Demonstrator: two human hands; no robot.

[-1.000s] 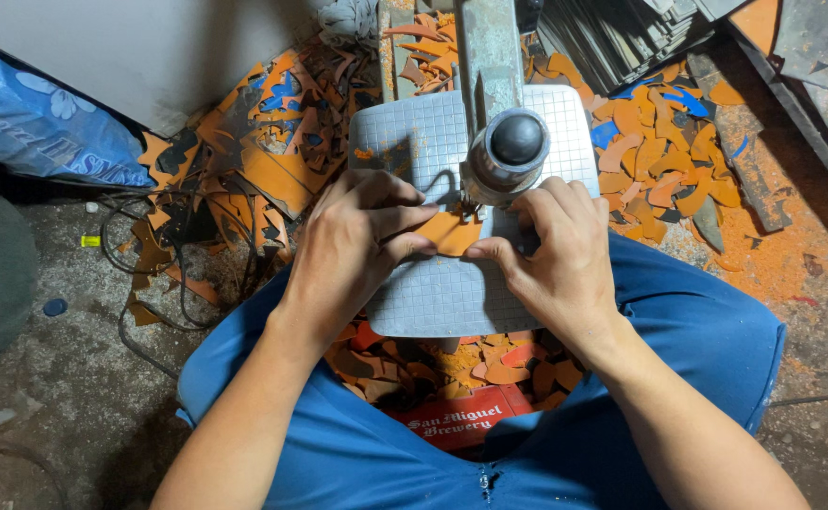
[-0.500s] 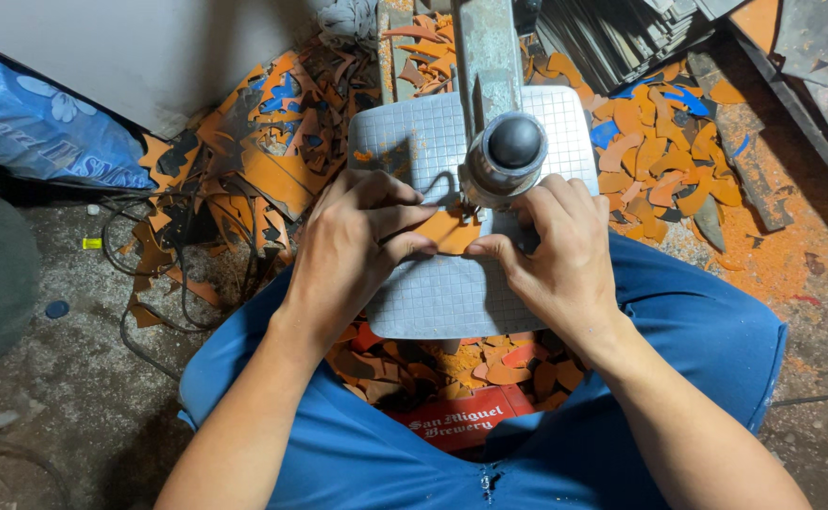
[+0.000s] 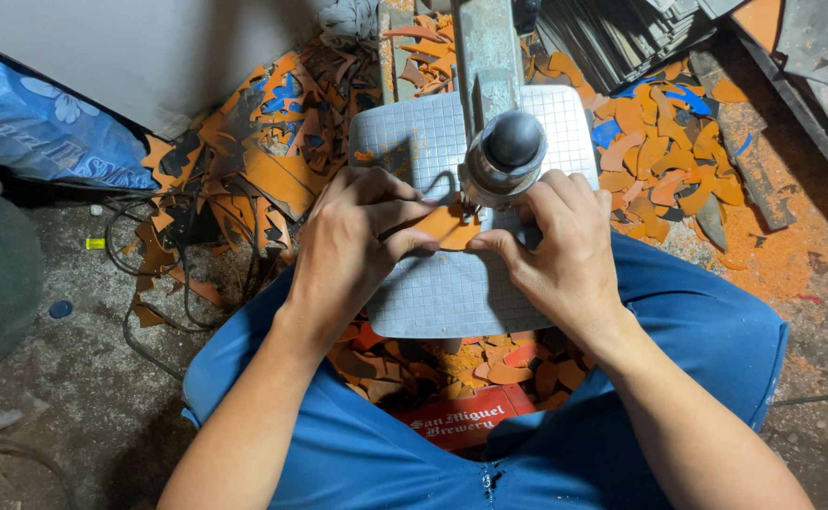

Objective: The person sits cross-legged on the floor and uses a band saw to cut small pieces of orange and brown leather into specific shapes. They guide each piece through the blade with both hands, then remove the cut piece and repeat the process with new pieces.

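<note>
Seen from above, a person in a blue shirt and blue trousers sits on a dirty concrete floor (image 3: 65,406) strewn with orange and blue scraps (image 3: 263,161). More orange scraps (image 3: 664,156) lie to the right, beside a stack of grey sheets (image 3: 612,38). A blue printed sack (image 3: 36,127) lies at the upper left, and black cables (image 3: 164,274) trail across the floor near it. Between the knees stands a small machine with a grey gridded plate (image 3: 423,293) as its counter, and a metal arm (image 3: 485,52) that reaches over it to a round head with a black knob (image 3: 513,142). Under the plate, a red crate (image 3: 452,420) holds more orange offcuts. The left hand (image 3: 348,250) and the right hand (image 3: 560,250) rest on the plate, either side of the machine head. Together they hold a small orange piece (image 3: 447,225) flat on the plate, just below the head. The left grip pinches its left edge between thumb and fingers; the right grip presses thumb and fingertips on its right edge.
</note>
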